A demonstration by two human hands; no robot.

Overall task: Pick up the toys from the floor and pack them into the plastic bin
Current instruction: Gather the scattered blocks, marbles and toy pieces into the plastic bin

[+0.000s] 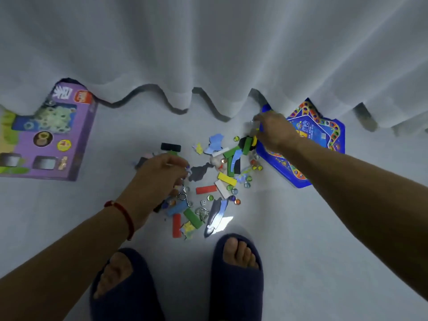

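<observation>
A white curtain [208, 54] hides the purple box's [53, 137] top and the blue game board's [322, 144] far edge. Toys [215, 179] litter the floor: flat blocks, glass marbles, wire puzzles. Left hand [159, 174] curls over them, grasp unclear; right hand [273, 130] pinches something blurred.

Floor [301, 228]: pale, with a white curtain [208, 54] hanging to it at the far edge.
Toys [208, 181]: loose scatter at centre: coloured blocks, puzzle pieces, glass beads, metal rings, 1 die [203, 202].
Purple box [53, 140]: flat at left, top edge under the curtain.
Blue game board [319, 144]: flat at right, partly under the curtain.
Left hand [159, 174]: over the scatter's left side, fingers curled; grip unclear. Red bracelet [122, 214] on its wrist.
Right hand [275, 130]: at the board's near-left edge, fingers curled down; contents unclear.
2 dark slippers [236, 279]: at bottom, toes showing.
</observation>
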